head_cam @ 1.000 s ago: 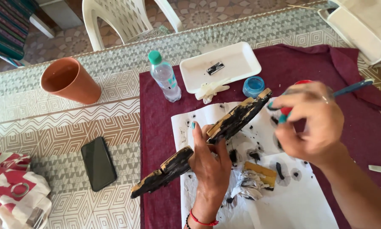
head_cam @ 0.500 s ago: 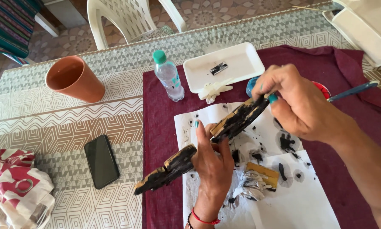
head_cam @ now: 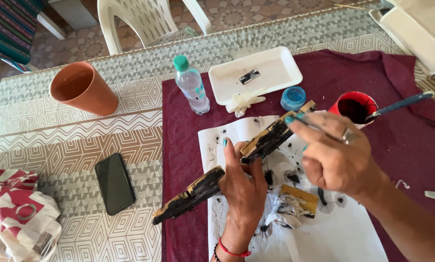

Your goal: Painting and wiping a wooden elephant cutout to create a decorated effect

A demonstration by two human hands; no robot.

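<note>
The long wooden piece (head_cam: 237,160), mostly painted black, is held slantwise above the paint-spotted white paper (head_cam: 353,233), with the left hand (head_cam: 241,187) wrapped around its middle. The right hand (head_cam: 336,155) is closed on a blue-handled paintbrush (head_cam: 396,106) whose tip end sits at the wood's upper end. Just past that end sit a red cup of black paint (head_cam: 355,106) and a small blue jar (head_cam: 293,98), while a plastic bottle (head_cam: 190,85), white tray (head_cam: 275,68), terracotta pot (head_cam: 81,88) and black phone (head_cam: 114,183) lie further off to its left.

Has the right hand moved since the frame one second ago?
Yes. The right hand, holding a paintbrush, dropped lower and away from the red paint cup.
</note>
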